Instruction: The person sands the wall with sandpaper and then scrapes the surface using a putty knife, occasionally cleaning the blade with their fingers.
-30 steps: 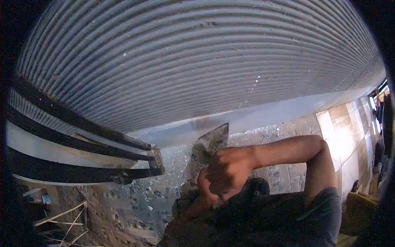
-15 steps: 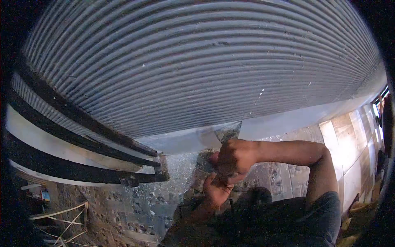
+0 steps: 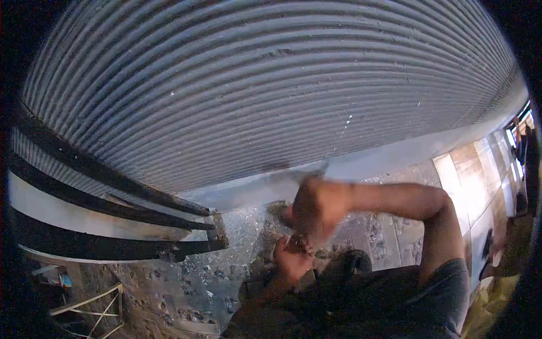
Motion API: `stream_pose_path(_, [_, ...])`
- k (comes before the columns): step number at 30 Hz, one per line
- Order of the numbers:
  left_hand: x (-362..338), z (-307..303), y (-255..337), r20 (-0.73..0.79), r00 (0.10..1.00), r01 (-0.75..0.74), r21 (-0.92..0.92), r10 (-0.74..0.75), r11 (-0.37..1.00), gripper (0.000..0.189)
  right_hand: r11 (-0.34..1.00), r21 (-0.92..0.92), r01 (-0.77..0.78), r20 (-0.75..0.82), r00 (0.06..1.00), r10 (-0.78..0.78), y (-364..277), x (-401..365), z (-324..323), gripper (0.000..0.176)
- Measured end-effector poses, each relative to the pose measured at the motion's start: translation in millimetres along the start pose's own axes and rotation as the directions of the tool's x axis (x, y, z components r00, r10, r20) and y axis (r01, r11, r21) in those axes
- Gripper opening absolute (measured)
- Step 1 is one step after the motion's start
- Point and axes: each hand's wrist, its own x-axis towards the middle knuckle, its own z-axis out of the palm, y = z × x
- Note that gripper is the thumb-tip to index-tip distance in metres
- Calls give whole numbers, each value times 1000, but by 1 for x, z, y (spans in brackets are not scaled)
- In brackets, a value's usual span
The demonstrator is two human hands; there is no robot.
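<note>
My right hand [image 3: 320, 206] is closed at the foot of the grey corrugated wall [image 3: 293, 107], its fingers smeared by motion. From it a putty knife [image 3: 315, 170] with a broad, wedge-shaped blade points up over the smooth pale strip [image 3: 372, 164] along the wall's base; the blade is blurred. Just below, my left hand [image 3: 293, 262] is turned palm up with curled fingers, close under my right hand and overlapping it in this view. Something dark shows at its fingers, but I cannot tell what it is.
Dark metal bars [image 3: 113, 240] run along the left, ending near my hands. White specks litter the tiled floor [image 3: 192, 288]. A light-coloured, crossed frame [image 3: 99, 308] stands at lower left. Yellowish material [image 3: 494, 305] and another person's hand or foot lie at far right.
My right hand has shifted slightly left and up with the putty knife, now blurred. My left hand has moved slightly left. The whole view has tilted a little.
</note>
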Motion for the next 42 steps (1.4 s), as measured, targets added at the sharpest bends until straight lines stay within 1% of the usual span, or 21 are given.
stream_pose_path(1, [1,0,2,47,998,32,8,-33,999,42,950,-311,34,63,998,-16,3,-2,-21,24])
stream_pose_path(2, [-1,-1,3,52,998,31,9,-31,999,42,960,-235,-154,63,983,173,-1,-7,-23,23])
stream_pose_path(3, [0,-1,4,43,999,-6,-4,6,1000,42,958,-246,-151,73,982,173,-10,0,-20,23])
stream_pose_path(6, [-5,15,0,-57,997,-55,68,59,996,41,990,8,142,-204,969,-138,-45,21,23,23])
stream_pose_path(7, [-4,22,2,-129,988,-56,188,81,981,40,990,8,141,-207,969,-136,-38,18,19,23])
stream_pose_path(8, [-3,15,2,-137,987,-53,190,80,980,40,954,-204,220,-124,961,-248,-21,13,13,24])
stream_pose_path(9, [2,3,4,4,1000,-24,68,24,997,40,864,-403,302,-17,941,-337,-1,7,14,26])
stream_pose_path(10, [3,-5,5,152,988,23,-51,-14,998,41,980,-144,137,-150,976,-158,42,-17,35,25])
stream_pose_path(11, [2,-4,4,155,988,20,-52,-12,998,41,980,-145,139,-146,976,-160,32,-12,31,25])
stream_pose_path(14, [-5,9,0,78,996,-40,-11,41,999,42,898,-381,218,-121,952,-282,-10,6,12,25])
stream_pose_path(16, [-6,24,-2,-303,923,-169,233,237,958,44,876,-418,241,-158,930,-332,-17,5,4,25])
stream_pose_path(17, [-5,17,-1,-311,921,-167,233,236,958,44,865,-435,249,-182,917,-355,-21,3,0,25])
stream_pose_path(21, [-2,2,6,-20,997,-69,88,71,994,45,816,-509,275,-229,870,-436,-29,-9,-8,25])
stream_pose_path(23, [-7,1,6,93,995,-24,51,19,998,45,824,-551,135,-256,912,-321,-37,-21,-2,27])
stream_pose_path(29, [1,2,10,70,990,-126,43,123,991,42,921,-381,79,-211,963,-169,-72,-39,4,36])
stream_pose_path(32, [8,4,9,79,989,-131,105,123,986,41,950,-310,36,-313,940,-138,-70,-53,18,32])
stream_pose_path(34, [10,-4,10,98,990,-113,138,100,984,40,982,-167,90,-592,787,-173,-60,-61,35,27])
stream_pose_path(35, [8,-5,5,95,989,-127,132,115,983,40,982,-156,101,-587,791,-175,-52,-71,38,27])
stream_pose_path(37, [2,11,0,-149,979,-101,237,139,966,39,987,-150,-50,-593,804,-50,-35,-89,40,15])
stream_pose_path(39, [0,4,3,-186,969,-108,275,163,955,39,984,-176,19,-591,798,-121,-35,-84,24,15])
stream_pose_path(42, [-6,0,-3,-247,953,-101,286,175,953,38,908,-296,297,-559,717,-417,-61,-68,13,26])
